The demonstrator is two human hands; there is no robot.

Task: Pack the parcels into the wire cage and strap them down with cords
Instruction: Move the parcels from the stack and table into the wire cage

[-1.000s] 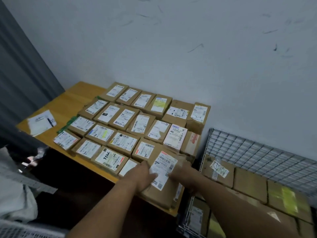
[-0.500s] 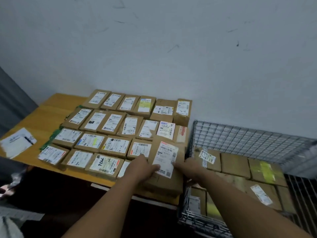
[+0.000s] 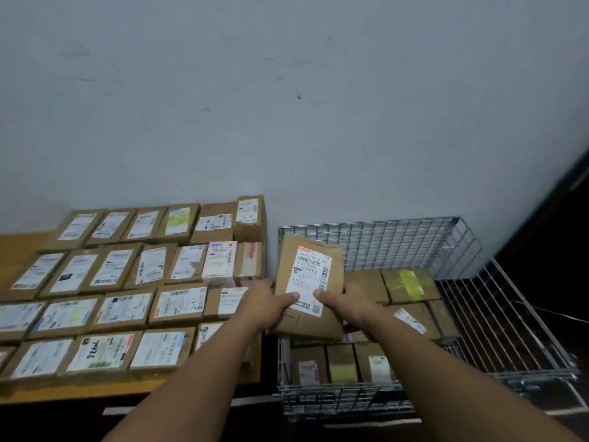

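Observation:
A brown cardboard parcel (image 3: 307,320) with a white barcode label hangs over the left end of the wire cage (image 3: 376,239). My left hand (image 3: 266,303) grips its left edge, thumb on the label. My right hand (image 3: 345,303) grips its right edge, thumb also on the label. Inside the cage lie several brown parcels (image 3: 409,285), some with yellow tape, and a lower row (image 3: 342,366) stands along the front wall. Several more labelled parcels (image 3: 153,282) lie in rows on the wooden table (image 3: 19,247) to the left.
The cage stands against a grey wall (image 3: 287,106), right of the table. Its right side panel (image 3: 497,317) leans outward over a dark floor. A tall parcel (image 3: 250,218) stands at the table's back right corner, close to the cage.
Both hands lifted the labelled parcel off the table's right front corner and carried it right, over the cage. The camera swung right, bringing more of the cage into view.

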